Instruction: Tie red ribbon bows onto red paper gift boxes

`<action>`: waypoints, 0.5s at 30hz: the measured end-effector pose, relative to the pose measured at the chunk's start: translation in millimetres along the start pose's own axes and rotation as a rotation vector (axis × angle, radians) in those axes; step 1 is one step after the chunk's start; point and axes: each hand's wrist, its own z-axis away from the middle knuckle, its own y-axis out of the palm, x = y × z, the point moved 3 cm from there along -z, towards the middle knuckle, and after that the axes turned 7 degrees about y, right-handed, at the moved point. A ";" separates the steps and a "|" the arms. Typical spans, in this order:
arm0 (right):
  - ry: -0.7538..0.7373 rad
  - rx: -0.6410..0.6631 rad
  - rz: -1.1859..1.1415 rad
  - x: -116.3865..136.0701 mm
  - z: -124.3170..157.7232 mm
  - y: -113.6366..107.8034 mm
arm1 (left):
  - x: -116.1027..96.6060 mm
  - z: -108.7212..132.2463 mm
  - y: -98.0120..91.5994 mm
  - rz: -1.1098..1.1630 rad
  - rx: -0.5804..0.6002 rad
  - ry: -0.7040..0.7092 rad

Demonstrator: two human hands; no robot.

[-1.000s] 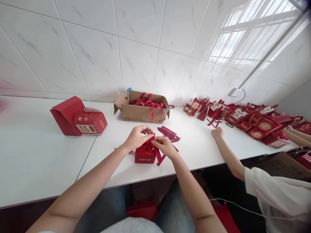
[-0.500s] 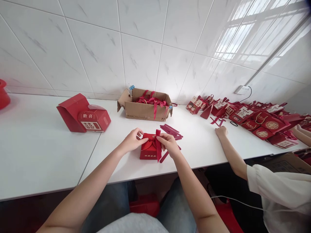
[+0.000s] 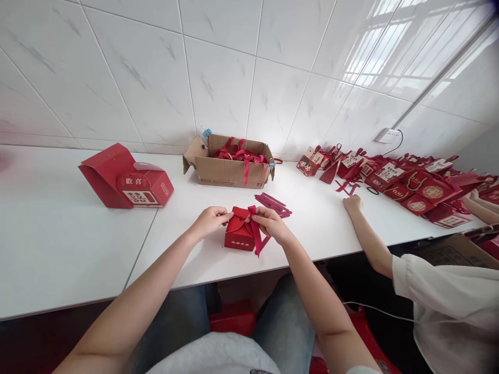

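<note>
A small red gift box [image 3: 238, 241] with gold characters on its front stands on the table before me. Its curved top flaps are folded in. At its upper left edge my left hand [image 3: 210, 222] is closed, thumb and fingers pinching the box's edge. My right hand [image 3: 270, 224] pinches a red ribbon [image 3: 257, 239] at the box's upper right, and the ribbon's tail hangs down past the right side. How the ribbon runs behind the fingers is hidden.
Cut ribbon strips [image 3: 273, 203] lie behind my right hand. A cardboard box [image 3: 230, 176] of ribbons stands near the wall. Larger red boxes [image 3: 136, 182] sit at left. Many red boxes [image 3: 417, 189] crowd the right, near a co-worker's hand [image 3: 353, 203].
My left hand's thumb and fingers have closed at the box's left edge, where they were more spread. The box looks slightly turned. My right hand still pinches the ribbon.
</note>
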 end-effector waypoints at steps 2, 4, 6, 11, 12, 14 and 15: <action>0.010 -0.086 0.038 -1.7 -1.8 2.2 | -1.1 0.9 0.8 -0.013 -0.024 0.001; 0.027 -0.192 0.108 0.3 -2.6 5.4 | -9.0 3.5 -2.1 -0.058 -0.026 0.040; 0.052 -0.290 0.217 6.3 -2.2 9.3 | -25.9 5.9 -9.7 -0.149 0.007 0.148; 0.057 -0.407 0.479 23.1 -0.3 17.1 | -88.9 -5.2 -30.7 -0.460 0.228 0.472; 0.029 -0.401 0.502 24.4 0.0 17.8 | -99.8 -12.5 -30.9 -0.500 0.278 0.514; -0.044 -0.363 0.519 24.7 0.9 18.0 | -114.7 -31.0 -25.6 -0.536 0.335 0.584; -0.075 -0.334 0.518 23.7 1.5 17.8 | -117.9 -41.1 -20.3 -0.536 0.348 0.617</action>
